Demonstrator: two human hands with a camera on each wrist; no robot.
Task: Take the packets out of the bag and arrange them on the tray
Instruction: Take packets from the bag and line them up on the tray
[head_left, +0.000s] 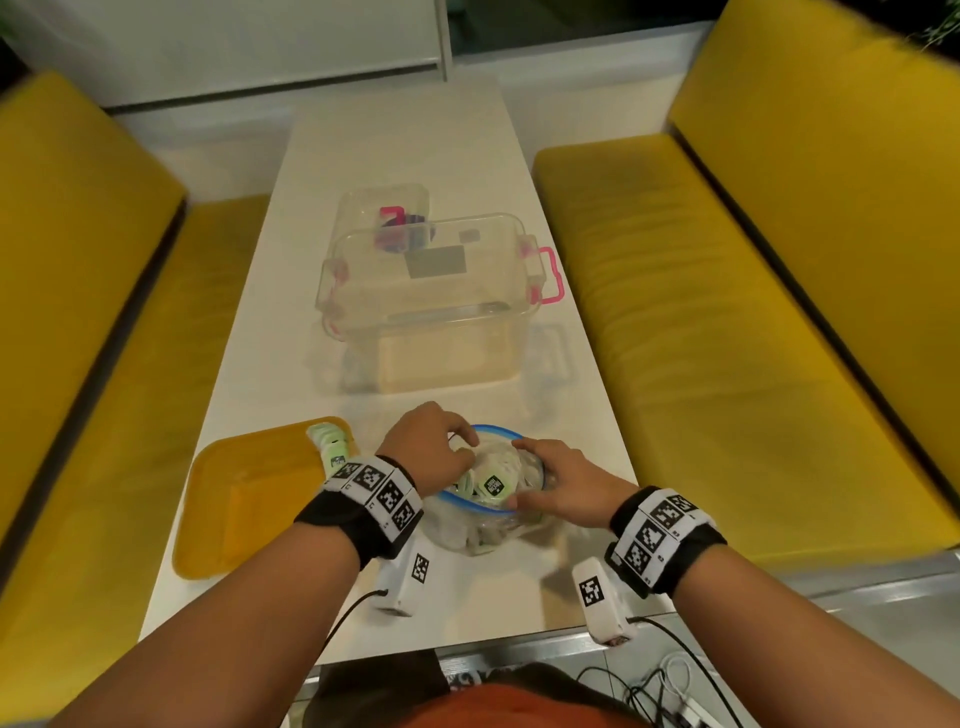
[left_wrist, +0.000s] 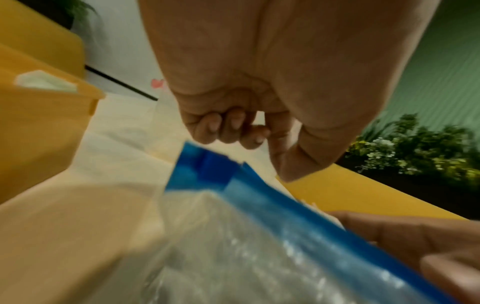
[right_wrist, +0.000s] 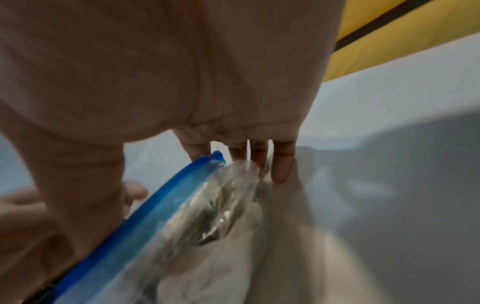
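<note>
The left hand (head_left: 427, 441) reaches into the mouth of the bag (head_left: 488, 525) with its fingers (left_wrist: 231, 127) curled; whether they pinch a packet cannot be told. The right hand (head_left: 558, 486) grips the bag's blue rim (right_wrist: 155, 207) on its right side, thumb on the near edge and fingers (right_wrist: 280, 164) down the outer wall, holding the mouth wide. The bag stands between the two hands on the counter (head_left: 561, 374), and packets (head_left: 493, 486) with green and black labels show inside it, just under the left fingertips. Just left of the left hand lies the yellow tray (head_left: 249, 493), with a few packets in a stack (head_left: 330, 444) at its far right corner, close to the left wrist. Beyond both hands, further along the counter, stands a clear box (head_left: 431, 301) with pink clasps, and a smaller clear box (head_left: 384, 213) behind it holds something pink and dark. Yellow benches (head_left: 727, 338) run along both sides of the counter. Cables (head_left: 670, 686) trail near the person's body, below the right wrist.
</note>
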